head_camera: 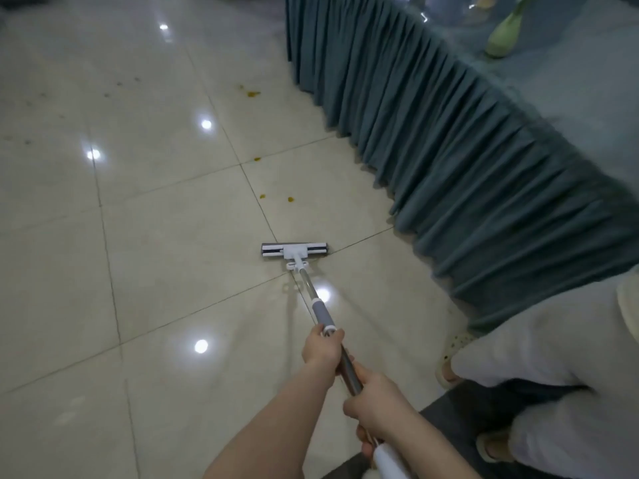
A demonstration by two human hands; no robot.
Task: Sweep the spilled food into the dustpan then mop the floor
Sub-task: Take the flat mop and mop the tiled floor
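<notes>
A flat white and grey mop head (294, 252) rests on the glossy cream tile floor (155, 236), its metal handle (311, 292) running back toward me. My left hand (323, 345) grips the handle at the lower end of its grey sleeve. Closer to me, my right hand (378, 404) is closed around the shaft just above the white end cap. Small orange food spots (290, 199) lie on the tiles beyond the mop head, and a larger orange smear (252, 94) is farther away. No dustpan is in view.
A table with a pleated teal skirt (449, 150) runs along the right, holding a green bottle (501, 39). My pale trousers (553, 357) and perforated slippers (456, 340) are at the lower right. Faint dark specks (117, 85) mark the far left tiles.
</notes>
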